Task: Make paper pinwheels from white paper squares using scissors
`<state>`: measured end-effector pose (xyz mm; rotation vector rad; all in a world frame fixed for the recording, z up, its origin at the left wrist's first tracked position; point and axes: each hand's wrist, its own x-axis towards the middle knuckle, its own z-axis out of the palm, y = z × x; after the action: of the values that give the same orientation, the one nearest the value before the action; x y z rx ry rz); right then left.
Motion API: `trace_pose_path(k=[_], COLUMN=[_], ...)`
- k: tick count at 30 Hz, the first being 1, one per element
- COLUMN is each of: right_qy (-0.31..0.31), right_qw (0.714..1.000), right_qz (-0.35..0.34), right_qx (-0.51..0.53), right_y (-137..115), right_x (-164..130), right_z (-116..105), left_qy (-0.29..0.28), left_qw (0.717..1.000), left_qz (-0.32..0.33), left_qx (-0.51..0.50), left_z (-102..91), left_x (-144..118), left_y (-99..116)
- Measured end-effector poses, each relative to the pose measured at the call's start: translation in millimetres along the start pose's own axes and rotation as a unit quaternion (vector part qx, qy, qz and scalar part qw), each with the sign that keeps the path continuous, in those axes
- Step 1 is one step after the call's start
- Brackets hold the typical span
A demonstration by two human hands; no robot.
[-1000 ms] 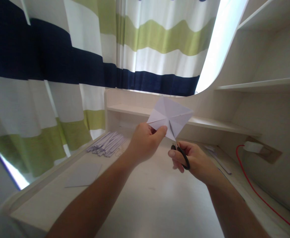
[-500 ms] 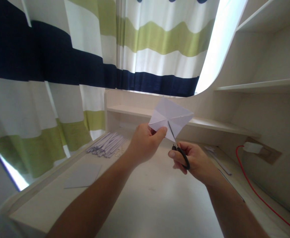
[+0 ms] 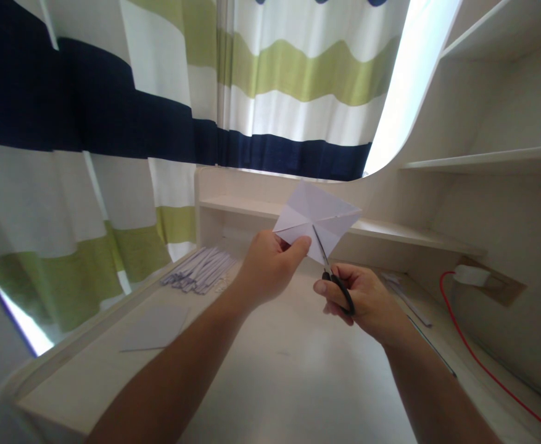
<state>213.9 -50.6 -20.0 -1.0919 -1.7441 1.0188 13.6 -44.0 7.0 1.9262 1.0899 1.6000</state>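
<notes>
Raised above the desk, a creased white sheet of paper (image 3: 328, 200) is pinched at its left corner by my left hand (image 3: 272, 265), the thumb lying on top. Fold lines cross near the middle of the sheet. My right hand (image 3: 360, 302) grips a pair of scissors (image 3: 339, 290) with black handles. The blades lie at the near corner of the sheet, their tips close to where the creases meet. They look nearly closed together.
To the left on the desk (image 3: 279, 382) is a pile of thin white paper strips (image 3: 198, 271), with a flat stack of paper (image 3: 154, 327) nearer me. A thin stick (image 3: 432, 345) and a paper strip (image 3: 411, 302) lie right, beside a red cable (image 3: 474, 351).
The scissor handles have come a little closer together, closing the blades on the sheet. The paper's left corner has shifted slightly left. Both arms stay almost in place.
</notes>
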Motion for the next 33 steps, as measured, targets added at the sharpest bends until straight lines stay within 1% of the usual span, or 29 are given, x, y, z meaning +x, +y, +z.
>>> trace_pose_path(k=[6,12,24,26,29,31,33], right_qy=[0.000,-0.001,0.004,-0.009,-0.055,-0.085,-0.097], right_qw=[1.000,1.000,1.000,1.000,0.998,0.996,0.995], right_qz=[-0.002,-0.003,0.003,-0.002,-0.008,-0.001,0.006], right_qx=[0.003,0.006,0.011,0.015,0.016,0.000,-0.025], right_y=[-3,0,-1,-3,-6,-5,-2], right_x=[1,1,0,-1,-3,-3,-2], right_z=[2,0,1,2,-2,-10,-23], left_qy=[-0.005,-0.016,-0.021,-0.019,-0.006,0.010,0.033], left_qw=[1.000,1.000,1.000,1.000,0.999,0.999,0.997], left_qz=[-0.004,-0.012,-0.006,-0.009,-0.023,-0.037,-0.049], left_qx=[0.000,-0.005,-0.017,-0.020,-0.025,-0.035,-0.051], left_z=[0.1,-0.2,-0.4,-0.6,-1.9,-3.6,-5.0], left_x=[0,0,0,0,2,4,6], left_y=[0,1,2,3,4,4,3])
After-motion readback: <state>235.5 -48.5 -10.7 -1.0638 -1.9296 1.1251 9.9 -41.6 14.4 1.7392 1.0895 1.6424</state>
